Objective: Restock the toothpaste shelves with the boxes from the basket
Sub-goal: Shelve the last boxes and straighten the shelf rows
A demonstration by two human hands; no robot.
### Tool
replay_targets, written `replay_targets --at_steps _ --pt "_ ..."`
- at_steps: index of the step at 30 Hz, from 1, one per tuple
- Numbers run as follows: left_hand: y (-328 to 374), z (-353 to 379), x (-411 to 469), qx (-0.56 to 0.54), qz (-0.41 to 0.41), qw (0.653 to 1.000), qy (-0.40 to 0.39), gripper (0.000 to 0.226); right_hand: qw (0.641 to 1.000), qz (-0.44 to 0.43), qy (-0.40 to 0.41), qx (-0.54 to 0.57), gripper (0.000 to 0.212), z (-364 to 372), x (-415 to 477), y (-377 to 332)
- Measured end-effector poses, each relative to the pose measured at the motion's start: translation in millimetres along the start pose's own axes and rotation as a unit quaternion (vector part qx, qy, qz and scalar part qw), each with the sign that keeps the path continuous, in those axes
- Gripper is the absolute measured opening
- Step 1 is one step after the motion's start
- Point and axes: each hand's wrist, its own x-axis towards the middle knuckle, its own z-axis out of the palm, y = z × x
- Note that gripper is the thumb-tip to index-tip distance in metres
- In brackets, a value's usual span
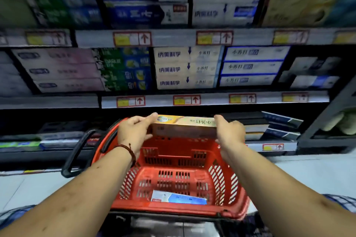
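Left hand [134, 131] and right hand [229, 132] fingers clasp 1 tan box [185, 128] by its ends, not yet shelved; below them 1 blue box [179, 198] lies in the basket [173, 210].

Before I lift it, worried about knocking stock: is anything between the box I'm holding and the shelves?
Nothing visible. Left hand and right hand hold the beige box above the red basket; only open air lies before the shelves.

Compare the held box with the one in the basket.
The held box is tan and gold; the basket box is white and blue. The held box hangs between left hand and right hand above the basket; the basket box lies flat inside. Both are long cartons.
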Motion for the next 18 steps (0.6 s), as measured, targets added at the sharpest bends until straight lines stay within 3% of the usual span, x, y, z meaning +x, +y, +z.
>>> replay_targets --at_steps 3,6,10,15,18 --pt "19.1 1.9 -9.9 -0.028 0.019 0.999 0.033 0.041 0.999 -0.035 0.033 0.0 0.042 -9.2 -6.3 -15.4" --pt "39.9 2.4 -17.5 -0.064 0.027 0.997 0.021 0.014 0.999 -0.036 0.009 0.023 0.039 -15.3 -12.7 -29.7" --pt "65.3 0.5 -22.6 -0.088 0.045 0.995 -0.013 0.028 0.995 -0.018 -0.023 0.097 0.026 -20.5 -21.5 -47.3" --pt "90.8 0.4 -27.9 -0.154 0.052 0.986 -0.033 0.02 0.975 -0.012 -0.036 0.221 0.025 -20.6 -27.1 -63.9" --pt "97.4 -1.7 -22.9 -0.208 0.002 0.977 -0.054 0.032 0.955 0.005 -0.06 0.29 0.022 -18.7 -27.3 -72.8"
